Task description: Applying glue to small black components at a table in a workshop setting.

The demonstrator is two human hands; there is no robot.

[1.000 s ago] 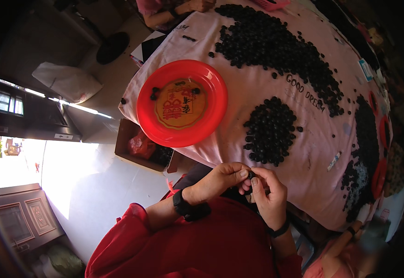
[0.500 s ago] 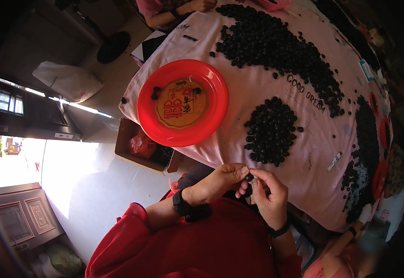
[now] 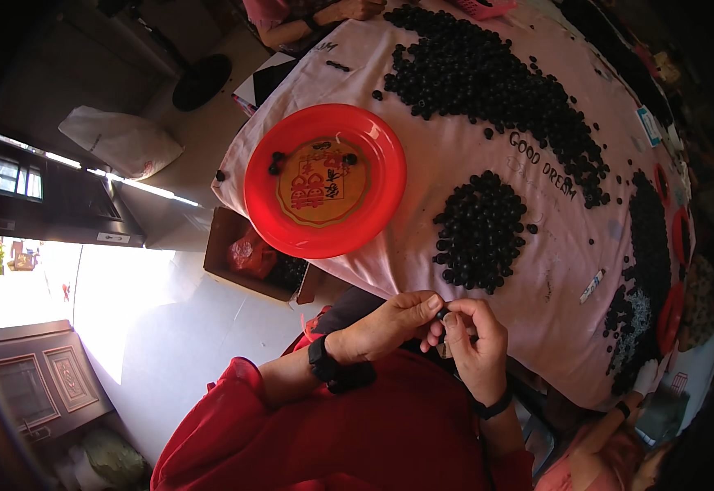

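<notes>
From where I stand, the small round black piece (image 3: 443, 313) is up off the table, pinched between the fingertips of the left hand (image 3: 394, 322) and the right hand (image 3: 478, 337); both grips are narrow, thumb meeting finger, just beyond the table's near edge.

I'd judge there is plenty left: a wide heap of glossy black pieces (image 3: 488, 78) sprawls over the far side of the pale pink, softly creased cloth (image 3: 565, 315), and a tighter oval cluster of black pieces (image 3: 477, 233) sits nearer the hands. Only a few dark pieces (image 3: 276, 164) rest on the round, shiny red plastic plate (image 3: 386, 190) (its middle is printed in yellow). Which pile is finished and which is waiting, I cannot tell.

The pieces look hard, smooth and bead-like, light catching on their rounded tops. Below the plate, an open brown cardboard box (image 3: 220, 236) holds a crumpled, translucent red plastic bag (image 3: 251, 255) beside more small dark pieces, partly in shadow.
</notes>
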